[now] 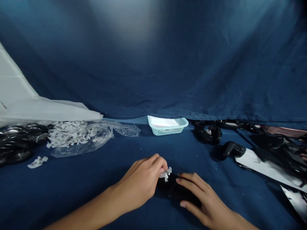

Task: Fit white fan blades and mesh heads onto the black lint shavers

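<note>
My left hand point(144, 177) pinches a small white plastic clip point(166, 174) between thumb and fingers, just above a black plastic part point(178, 191) on the blue cloth. My right hand point(203, 198) lies over the right side of that black part, its fingers stretched and a little apart, resting on it. The dark part blends into the cloth and is half covered by my hands, so its exact shape is hard to make out. Whether the clip touches the black part cannot be seen.
On the left are a plastic bag point(81, 148) with many white clips, one loose clip point(37, 162) and stacked black round parts point(21, 140). A light green basket point(168, 130) stands at the back centre. Black parts point(208, 134) and a white sheet point(266, 166) lie right.
</note>
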{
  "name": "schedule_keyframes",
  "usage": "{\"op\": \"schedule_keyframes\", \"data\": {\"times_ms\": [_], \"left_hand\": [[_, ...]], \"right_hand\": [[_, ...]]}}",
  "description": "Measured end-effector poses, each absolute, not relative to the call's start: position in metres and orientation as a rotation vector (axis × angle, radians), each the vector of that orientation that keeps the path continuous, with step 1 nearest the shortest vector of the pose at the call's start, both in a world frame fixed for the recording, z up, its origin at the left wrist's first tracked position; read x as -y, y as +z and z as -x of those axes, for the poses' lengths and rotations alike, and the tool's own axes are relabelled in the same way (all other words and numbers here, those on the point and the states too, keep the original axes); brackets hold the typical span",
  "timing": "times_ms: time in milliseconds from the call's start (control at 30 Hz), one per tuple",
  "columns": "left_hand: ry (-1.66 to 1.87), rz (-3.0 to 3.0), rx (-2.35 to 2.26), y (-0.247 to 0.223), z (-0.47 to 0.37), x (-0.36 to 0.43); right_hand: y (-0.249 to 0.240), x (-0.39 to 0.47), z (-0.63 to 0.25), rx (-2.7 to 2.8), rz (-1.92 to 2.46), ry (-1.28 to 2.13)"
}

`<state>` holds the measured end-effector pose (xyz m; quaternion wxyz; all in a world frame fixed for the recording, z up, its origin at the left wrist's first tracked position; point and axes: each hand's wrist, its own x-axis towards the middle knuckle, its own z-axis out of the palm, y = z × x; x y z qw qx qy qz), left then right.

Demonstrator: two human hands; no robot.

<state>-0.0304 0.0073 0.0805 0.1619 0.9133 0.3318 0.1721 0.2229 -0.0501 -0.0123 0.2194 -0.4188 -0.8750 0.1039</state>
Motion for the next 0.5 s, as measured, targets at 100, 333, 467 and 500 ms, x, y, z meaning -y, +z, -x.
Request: {"op": "schedule_keyframes", "data": {"times_ms": [100,333,467,500], "left_hand": [[0.456,-2.581,-0.967,0.079,0.03,-0.009],[0.444,-2.699,-0.995,0.067,0.026,-0.009],[0.437,-2.837,-1.014,0.062,0.024,-0.008],[0.433,-2.868,-1.012,0.061,0.024,-0.007]], "right_hand": [[-0.011,0.05,-0.224,2.41,1.156,0.296],[-0.012,0.049,-0.225,2.381,1.085,0.268],[-0.01,0.049,-0.224,2.375,1.093,0.268],[-0.01,0.049,-0.224,2.376,1.094,0.271]]}}
